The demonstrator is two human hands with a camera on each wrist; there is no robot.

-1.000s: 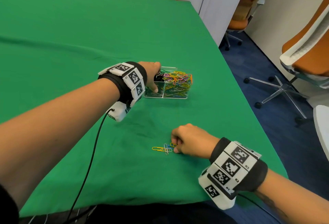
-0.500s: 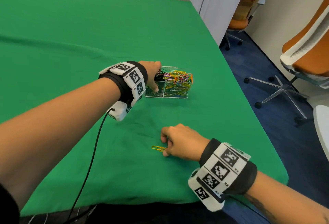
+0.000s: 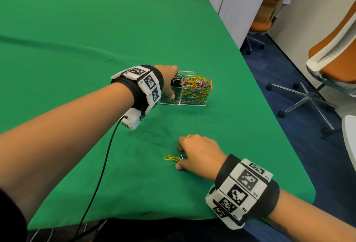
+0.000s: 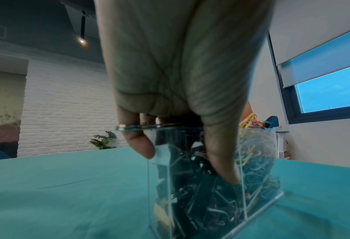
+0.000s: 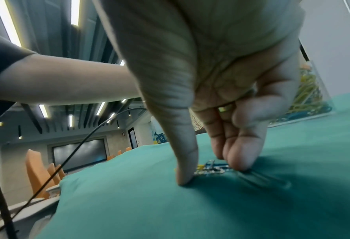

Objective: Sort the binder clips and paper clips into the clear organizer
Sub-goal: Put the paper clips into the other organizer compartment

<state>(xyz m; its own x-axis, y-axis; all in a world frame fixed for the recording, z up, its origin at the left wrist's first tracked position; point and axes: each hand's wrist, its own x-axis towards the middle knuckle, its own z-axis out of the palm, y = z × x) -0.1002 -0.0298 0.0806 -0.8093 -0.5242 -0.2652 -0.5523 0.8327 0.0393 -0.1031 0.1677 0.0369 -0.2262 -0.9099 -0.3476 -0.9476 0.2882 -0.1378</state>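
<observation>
Paper clips point(image 3: 174, 158), the last few loose ones, are lying on the green cloth point(image 3: 77, 49). A second ago the right hand point(image 3: 198, 154) was beside them; now its thumb and fingers are closing around them. The left hand point(image 3: 169, 84) is still gripping the clear organizer point(image 3: 192, 103), which is nearly full.

Both arms are stretched out over the table, each wrist wrapped in a black band with white marker tiles. Left hand point(image 3: 169, 80) is reaching forward, thumb point(image 4: 221, 153) pointing down and fingers point(image 4: 139, 142) curled over on the far side, clamped onto something. Right hand point(image 3: 196, 155) sits nearer the body, palm down, thumb point(image 5: 185, 161) and fingertips point(image 5: 241, 155) pressed down close together, pinching at something small. There's a ring on one right finger.
</observation>
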